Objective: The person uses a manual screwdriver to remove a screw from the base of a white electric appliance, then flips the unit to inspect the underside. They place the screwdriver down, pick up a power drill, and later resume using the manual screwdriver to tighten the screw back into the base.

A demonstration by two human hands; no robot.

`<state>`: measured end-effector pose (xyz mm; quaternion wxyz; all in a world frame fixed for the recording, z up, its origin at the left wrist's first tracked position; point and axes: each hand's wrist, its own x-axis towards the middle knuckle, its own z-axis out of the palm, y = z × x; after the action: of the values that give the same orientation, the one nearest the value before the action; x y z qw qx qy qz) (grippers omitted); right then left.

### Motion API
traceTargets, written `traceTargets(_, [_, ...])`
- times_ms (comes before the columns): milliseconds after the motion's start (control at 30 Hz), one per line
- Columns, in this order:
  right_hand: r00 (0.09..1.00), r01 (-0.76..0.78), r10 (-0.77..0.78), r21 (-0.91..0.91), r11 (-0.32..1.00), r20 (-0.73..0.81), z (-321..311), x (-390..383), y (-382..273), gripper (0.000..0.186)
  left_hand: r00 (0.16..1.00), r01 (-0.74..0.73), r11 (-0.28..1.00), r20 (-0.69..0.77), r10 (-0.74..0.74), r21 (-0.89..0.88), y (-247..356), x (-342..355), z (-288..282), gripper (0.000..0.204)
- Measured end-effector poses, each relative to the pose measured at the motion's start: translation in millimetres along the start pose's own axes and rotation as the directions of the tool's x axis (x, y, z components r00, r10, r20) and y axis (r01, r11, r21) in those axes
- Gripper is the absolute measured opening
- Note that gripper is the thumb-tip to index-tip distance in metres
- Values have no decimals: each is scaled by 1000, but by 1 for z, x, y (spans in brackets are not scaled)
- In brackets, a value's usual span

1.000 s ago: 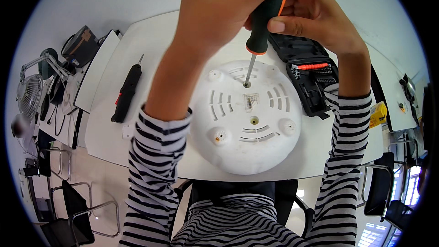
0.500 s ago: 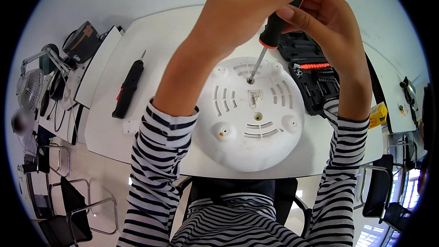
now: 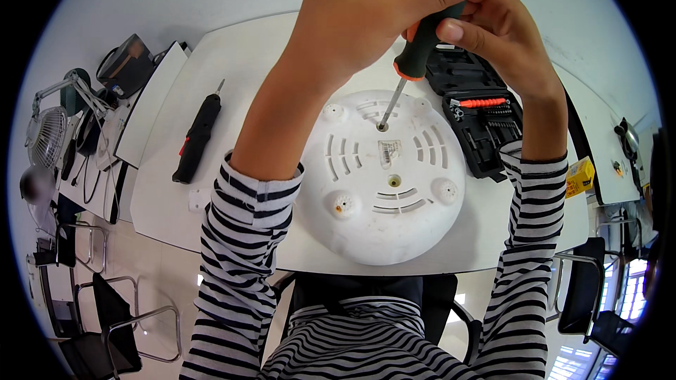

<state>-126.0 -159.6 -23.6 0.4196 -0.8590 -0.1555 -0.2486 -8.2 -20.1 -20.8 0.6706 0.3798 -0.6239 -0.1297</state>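
A round white plastic base (image 3: 384, 229) with slotted vents and small feet lies on the table, underside up. The tip of a screwdriver (image 3: 420, 53) with a black and orange handle sits in the base's far screw hole; its shaft leans to the right. Both hands are on the handle. My left hand (image 3: 384, 3) grips its upper part with the thumb stretched across, and my right hand (image 3: 496, 32) closes round it from the right, thumb against the grip. Some fingers of both hands are hidden behind the handle or cut off by the picture's upper edge.
On the white table (image 3: 165, 200) a black cordless screwdriver (image 3: 197, 138) lies to the left, near a small white piece (image 3: 199, 200). An open black tool case (image 3: 486, 127) with bits stands right of the base. A yellow box (image 3: 579, 177) is further right. Chairs stand on both sides.
The screwdriver's handle has turned, showing more orange at its top, and tilts a little more to the left. My hands have shifted slightly with it; the tip stays in the hole.
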Motion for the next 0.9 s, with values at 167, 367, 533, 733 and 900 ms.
traceTargets(167, [968, -155, 60, -396, 905, -243, 29, -11, -41, 40, 991, -82, 996, -102, 85, 41, 7, -7, 2, 30])
traceTargets(367, [874, -273, 21, -455, 847, -485, 66, -6, -48, 38, 963, -111, 980, -227, 147, 163, 7, -21, 11, 31])
traceTargets(533, [957, -208, 172, -141, 968, -232, 38, -4, -57, 38, 959, -281, 953, 48, 278, 115, -5, -17, -10, 38])
traceTargets(733, [997, -26, 30, 58, 998, -72, 25, 6, -24, 42, 965, -37, 993, 255, 64, -109, -12, 2, -25, 47])
traceTargets(900, [999, -35, 35, -11, 999, -19, 15, 2, -13, 35, 967, -85, 992, 231, 106, -98, -1, 0, -24, 42])
